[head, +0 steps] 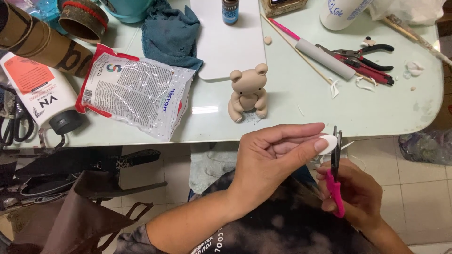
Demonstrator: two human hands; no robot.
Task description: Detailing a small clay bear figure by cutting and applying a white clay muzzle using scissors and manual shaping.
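My left hand [273, 157] pinches a small flat white clay piece [329, 142] between thumb and fingertips, just below the table's front edge. My right hand [355, 193] grips pink-handled scissors [335, 178], blades pointing up and touching the right side of the white piece. A beige clay bear figure [248, 93] sits upright on the pale green table [367, 108], just above my left hand.
A white board [226, 47] and blue cloth [170, 33] lie behind the bear. A plastic bag [136, 91] and white bottle [40, 96] lie left. A roller [325, 59], red pliers [365, 63] and clay scraps sit right. Dark bags hang lower left.
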